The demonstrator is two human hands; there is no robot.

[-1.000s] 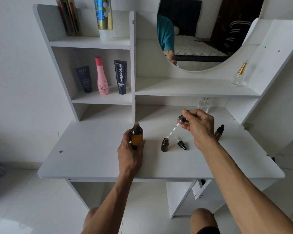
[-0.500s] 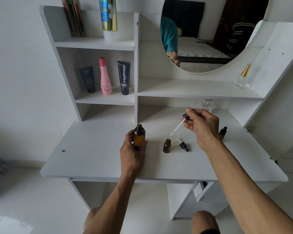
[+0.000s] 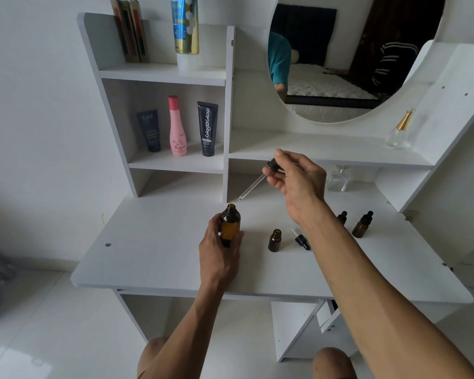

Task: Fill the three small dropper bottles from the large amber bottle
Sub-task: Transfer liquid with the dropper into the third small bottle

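- The left hand (image 3: 221, 253) gripped the open amber bottle (image 3: 230, 225), upright on the desk (image 3: 153, 258).
- The right hand (image 3: 298, 181) pinched a dropper (image 3: 257, 180) (tip seemingly above that bottle), with an uncapped small bottle (image 3: 274, 240) below.

Top shelf: books (image 3: 130, 31); blue-and-gold tube (image 3: 185, 26), cap down.
Middle shelf: dark Kahf tube (image 3: 149, 130), pink Tamara bottle (image 3: 178, 127), black Glad2Glow tube (image 3: 208, 128), side by side.
Mirror (image 3: 348, 56): round, reflecting a bed.
Right shelf: gold-capped perfume bottle (image 3: 398, 129).
Desk (image 3: 153, 258): white.
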